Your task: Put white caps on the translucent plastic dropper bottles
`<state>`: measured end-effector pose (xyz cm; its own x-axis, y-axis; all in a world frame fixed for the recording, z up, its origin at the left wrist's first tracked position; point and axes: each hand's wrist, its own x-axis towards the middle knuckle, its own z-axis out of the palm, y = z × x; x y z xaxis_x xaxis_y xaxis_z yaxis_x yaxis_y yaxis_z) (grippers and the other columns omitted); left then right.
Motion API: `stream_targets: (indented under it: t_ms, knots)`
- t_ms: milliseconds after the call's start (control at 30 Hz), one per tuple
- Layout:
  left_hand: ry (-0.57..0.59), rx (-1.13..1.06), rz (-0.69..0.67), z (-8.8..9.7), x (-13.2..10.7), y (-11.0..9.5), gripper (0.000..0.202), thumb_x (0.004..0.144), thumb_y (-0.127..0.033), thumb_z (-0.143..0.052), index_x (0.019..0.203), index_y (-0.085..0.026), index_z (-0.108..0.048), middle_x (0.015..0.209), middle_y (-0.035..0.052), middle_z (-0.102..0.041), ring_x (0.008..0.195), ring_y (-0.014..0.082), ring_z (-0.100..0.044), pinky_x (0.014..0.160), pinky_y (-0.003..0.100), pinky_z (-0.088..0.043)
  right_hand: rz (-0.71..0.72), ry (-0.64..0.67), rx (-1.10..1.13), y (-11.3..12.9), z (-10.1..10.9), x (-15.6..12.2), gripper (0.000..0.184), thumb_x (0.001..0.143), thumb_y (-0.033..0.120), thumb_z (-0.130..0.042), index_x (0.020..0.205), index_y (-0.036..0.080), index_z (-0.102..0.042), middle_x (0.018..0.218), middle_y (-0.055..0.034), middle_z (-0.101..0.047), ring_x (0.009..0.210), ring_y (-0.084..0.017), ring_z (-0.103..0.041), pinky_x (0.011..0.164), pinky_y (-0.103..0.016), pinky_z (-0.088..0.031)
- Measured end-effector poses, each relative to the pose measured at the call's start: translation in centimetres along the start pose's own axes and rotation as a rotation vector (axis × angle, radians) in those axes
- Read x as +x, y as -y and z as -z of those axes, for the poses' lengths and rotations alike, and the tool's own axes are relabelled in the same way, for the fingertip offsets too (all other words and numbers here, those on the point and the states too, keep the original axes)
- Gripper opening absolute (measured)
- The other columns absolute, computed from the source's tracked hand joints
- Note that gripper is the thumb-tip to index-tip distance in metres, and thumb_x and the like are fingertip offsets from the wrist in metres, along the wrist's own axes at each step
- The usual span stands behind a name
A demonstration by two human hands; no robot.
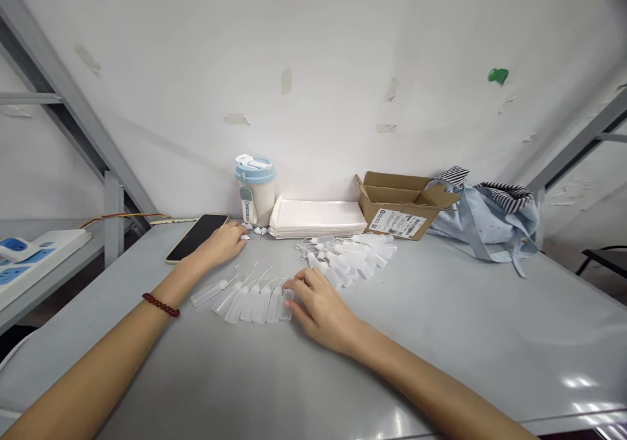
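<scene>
My left hand [224, 243] reaches to the small white pieces [258, 230] at the foot of the cup. Its fingers are curled together, with a white piece at their tips. My right hand [318, 306] has its thumb and index finger closed on the rightmost clear plastic tube [287, 304] of a row. The other translucent tubes [249, 304] in that row lie fanned side by side, thin white strings trailing from their narrow ends. Behind my right hand, more such tubes [360, 257] lie in an overlapping heap.
A phone [196, 236] lies beside my left hand. Along the wall stand a blue-lidded cup [262, 198], a stack of white sheets or envelopes [318, 219], an open cardboard box [399, 208] and a light blue cloth bag [490, 221]. A power strip [44, 257] is at far left.
</scene>
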<state>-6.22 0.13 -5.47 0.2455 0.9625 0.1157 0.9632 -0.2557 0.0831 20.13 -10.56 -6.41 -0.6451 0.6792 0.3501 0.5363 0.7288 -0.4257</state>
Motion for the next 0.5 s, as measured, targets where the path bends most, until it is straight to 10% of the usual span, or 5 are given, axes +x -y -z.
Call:
stream_targets:
  t_ms: [267, 500]
  knots:
    - [-0.074, -0.175, 0.069, 2.1, -1.6, -1.8, 0.015, 0.081, -0.028, -0.056, 0.079, -0.015, -0.063, 0.074, 0.0056, -0.066, 0.073, 0.022, -0.063, 0.069, 0.033, -0.048, -0.083, 0.047, 0.097, 0.0, 0.3, 0.2, 0.043, 0.085, 0.039, -0.058, 0.118, 0.012, -0.052, 0.106, -0.0138, -0.051, 0.099, -0.026, -0.048, 0.087, -0.043, -0.045]
    - [-0.25, -0.455, 0.173, 3.4, -5.3, -6.0, 0.029, 0.077, -0.043, -0.053, 0.085, -0.017, -0.06, 0.084, 0.005, -0.068, 0.074, 0.0188, -0.063, 0.068, 0.028, -0.049, -0.088, 0.105, 0.138, -0.5, 0.3, 0.1, 0.06, 0.074, 0.048, -0.069, 0.12, 0.013, -0.051, 0.11, -0.0136, -0.049, 0.102, -0.028, -0.048, 0.088, -0.045, -0.045]
